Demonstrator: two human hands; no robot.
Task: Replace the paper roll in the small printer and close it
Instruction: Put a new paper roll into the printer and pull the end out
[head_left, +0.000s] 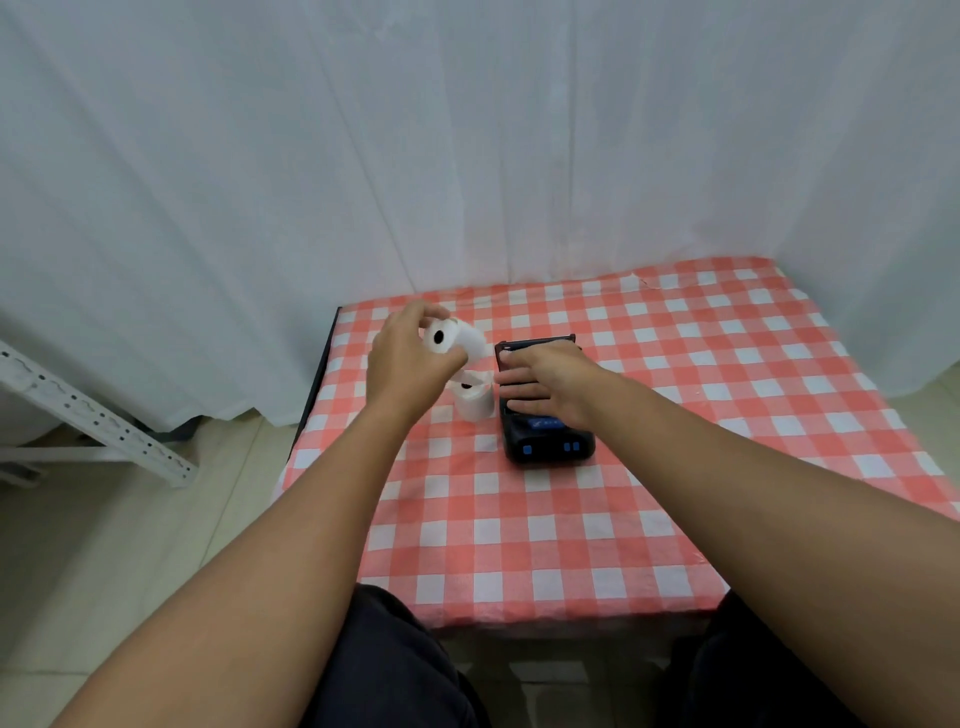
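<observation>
Overhead, white cylindrical paper roll (451, 339) in left hand (410, 364).

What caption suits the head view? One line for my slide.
Left hand lifts a paper roll while right hand rests on the open printer.

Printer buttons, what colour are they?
Blue, on the black printer; the head view shows the buttons best.

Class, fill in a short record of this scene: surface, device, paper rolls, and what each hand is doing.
surface: table with red and white checked cloth
device: small black printer, lid open at the far end
paper rolls: one roll held up; second roll standing on the cloth left of the printer
left hand: fingers grip the raised roll
right hand: spread flat over the printer
</observation>
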